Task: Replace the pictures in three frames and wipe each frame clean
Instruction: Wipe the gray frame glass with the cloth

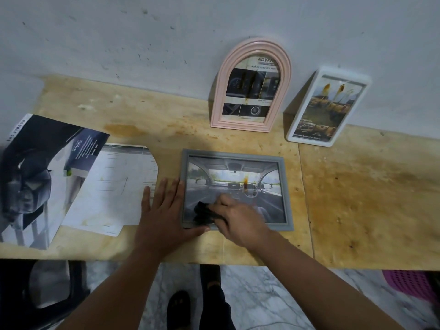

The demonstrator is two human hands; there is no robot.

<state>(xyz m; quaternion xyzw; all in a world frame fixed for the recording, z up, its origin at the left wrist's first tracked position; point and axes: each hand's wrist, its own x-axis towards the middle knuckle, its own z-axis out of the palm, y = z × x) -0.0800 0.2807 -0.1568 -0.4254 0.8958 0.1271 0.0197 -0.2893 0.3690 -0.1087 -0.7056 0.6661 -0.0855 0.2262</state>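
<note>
A grey frame lies flat on the wooden table, glass up, showing a car-interior picture. The right hand rests on the frame's near-left part, its fingers curled round a black cloth pressed to the glass. The left hand lies flat just left of the frame, fingers straight, thumb along its near edge. Beyond the frame, a pink arched frame and, further right, a white frame lean on the wall. Left of the grey frame lie a cut sheet and a brochure.
</note>
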